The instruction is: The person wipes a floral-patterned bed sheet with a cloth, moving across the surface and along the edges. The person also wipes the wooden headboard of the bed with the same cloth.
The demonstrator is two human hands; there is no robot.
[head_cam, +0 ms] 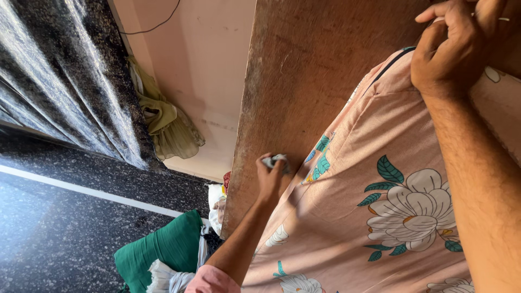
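- Your left hand (271, 176), arm stretched out, pinched the floral pink sheet (380, 206) against the wooden board (304, 70).
- Your right hand (453, 46), fingers curled, gripped the sheet's upper edge.

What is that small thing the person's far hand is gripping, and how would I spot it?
Start at the big brown wooden board and follow its left edge down to where the pink flowered cloth begins. There the left hand pinches a small grey-white object, too small to identify. Its pale grey stands out against brown wood and pink fabric.
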